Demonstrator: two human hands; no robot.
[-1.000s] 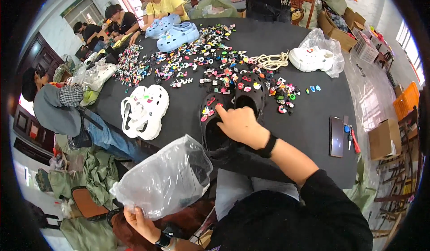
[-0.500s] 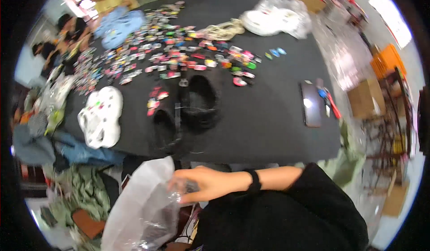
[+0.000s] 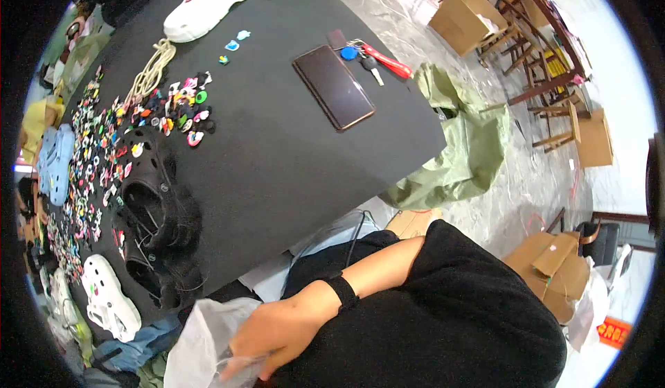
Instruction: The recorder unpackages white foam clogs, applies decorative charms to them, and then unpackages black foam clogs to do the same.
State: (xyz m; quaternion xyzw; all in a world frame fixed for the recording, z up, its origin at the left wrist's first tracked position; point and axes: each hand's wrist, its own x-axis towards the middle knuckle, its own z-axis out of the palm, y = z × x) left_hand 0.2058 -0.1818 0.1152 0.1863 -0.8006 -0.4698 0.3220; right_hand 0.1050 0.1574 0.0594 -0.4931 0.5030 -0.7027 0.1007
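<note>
My right hand reaches in from the right at the lower edge, with a black band on its wrist. Its fingers are bent over a translucent white plastic bag and grip it below the table edge; their tips are partly hidden in the plastic. My left hand is out of sight. Past the bag, a pair of black clogs stands on the dark table, with a few charms on them. A white clog lies to their left, near the edge.
Many small colourful shoe charms cover the table's left side. A phone and keys lie to the right. White clogs, a cord and blue clogs sit farther off. A green sack hangs by the table's corner.
The view has swung to the right, so the table appears tilted and the phone and keys look nearer. My right hand stays at the plastic bag, now lower in the picture.
</note>
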